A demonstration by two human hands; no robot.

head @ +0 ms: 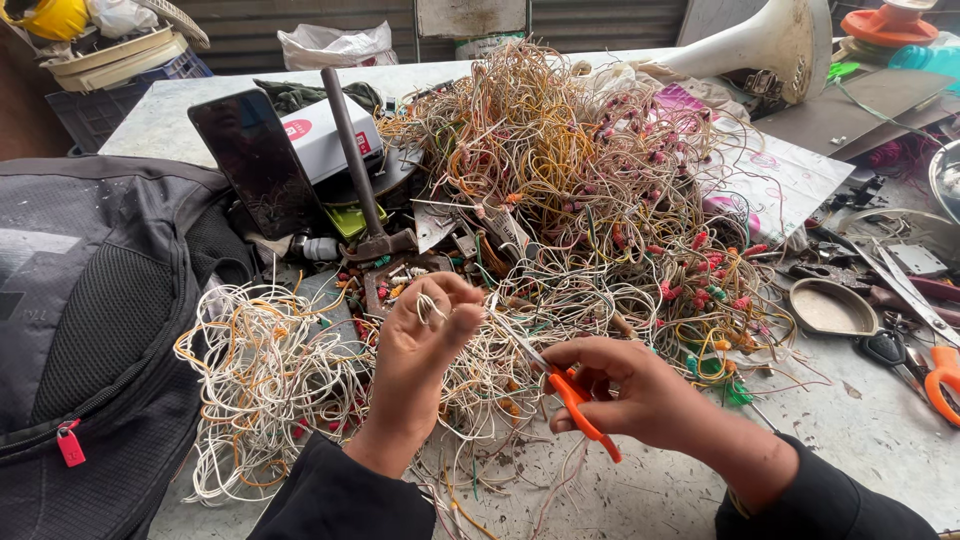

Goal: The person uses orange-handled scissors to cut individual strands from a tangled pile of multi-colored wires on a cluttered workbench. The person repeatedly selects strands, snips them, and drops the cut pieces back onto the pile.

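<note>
A small bunch of thin white wires (430, 306) is being pinched between the thumb and fingers (462, 322) of the left hand (425, 345), raised just above the tangle on a worn grey tabletop (880, 420). Orange-handled scissors (572, 396) are being gripped by the right hand (640, 390), with the fingers curled through the loops and the blades pointed up and left toward the held wires; whether the blades are touching the wires cannot be told. Both forearms are being covered by dark sleeves.

A loose heap of white and yellow wires (260, 385) is being spread out to the left of the hands, beside a dark grey backpack (95, 330) with a small red padlock on its zip. Behind the hands, a far larger mound of multicoloured wires with red and pink connectors (590, 190) is being piled across the middle of the tabletop. A hammer (365, 195) is being propped head-down at its left edge, next to a dark phone (258, 165) leaning against a white box (325, 135). A small metal dish (830, 308) and a second pair of orange-handled scissors (935, 360) are lying to the right.
</note>
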